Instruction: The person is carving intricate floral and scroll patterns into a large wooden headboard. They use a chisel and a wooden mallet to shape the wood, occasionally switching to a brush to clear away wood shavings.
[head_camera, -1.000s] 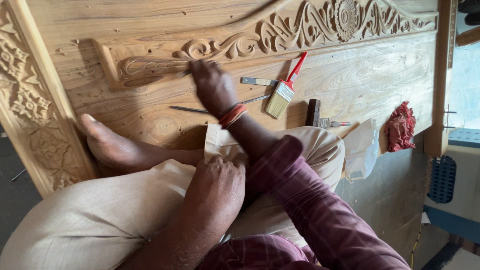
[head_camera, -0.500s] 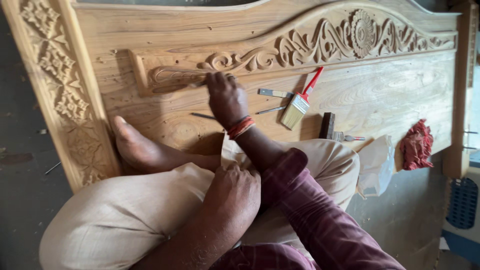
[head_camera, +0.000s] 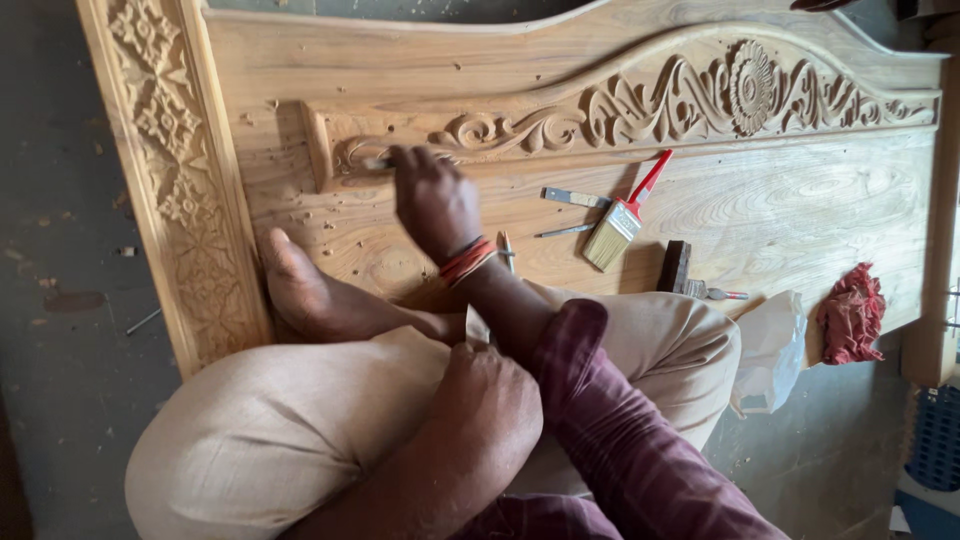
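Hands: right (head_camera: 432, 203) works carved wooden panel (head_camera: 800, 200); left (head_camera: 487, 405) rests on knee.

A pale carved wooden headboard panel (head_camera: 800, 200) lies flat on the grey floor (head_camera: 60, 330), carrying a red-handled flat paintbrush (head_camera: 622, 215), a slim metal chisel (head_camera: 573, 197), a dark wooden block (head_camera: 675, 266), a crumpled red rag (head_camera: 851, 314) and scattered wood chips (head_camera: 300, 195).

A: State the right hand's (head_camera: 435, 205) pose.
B: Arm extended forward, sleeve pushed up the forearm, red bands at the wrist. Fingers (head_camera: 405, 160) curled closed, back of hand facing the camera.
A: And the left hand (head_camera: 487, 405)?
B: Drawn in close to the body, fingers folded under, resting on the bent knee.
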